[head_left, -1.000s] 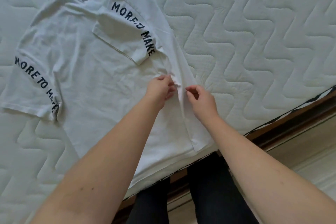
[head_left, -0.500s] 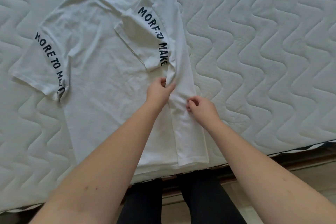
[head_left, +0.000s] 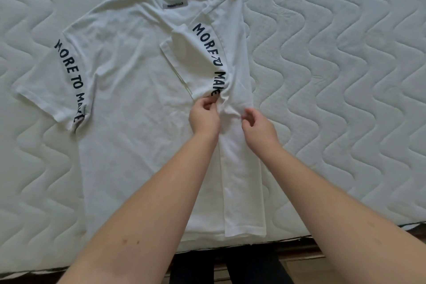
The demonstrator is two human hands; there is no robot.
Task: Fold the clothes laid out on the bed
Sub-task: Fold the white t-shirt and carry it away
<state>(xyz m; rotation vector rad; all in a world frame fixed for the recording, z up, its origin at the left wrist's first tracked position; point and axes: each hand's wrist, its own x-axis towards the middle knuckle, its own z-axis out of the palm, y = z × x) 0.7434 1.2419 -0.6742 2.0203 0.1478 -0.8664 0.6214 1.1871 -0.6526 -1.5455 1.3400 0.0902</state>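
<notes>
- One white t-shirt flat on bed, frame centre, right side folded inward.
- My left hand fingers pinch fabric under folded sleeve.
- My right hand fingers curled, pinching the fold edge just beside.

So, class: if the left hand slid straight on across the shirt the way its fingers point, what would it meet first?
Probably the folded-in sleeve with its black lettering: the left hand already pinches the T-shirt at that sleeve's lower edge, fingers pointing up the bed.
</notes>
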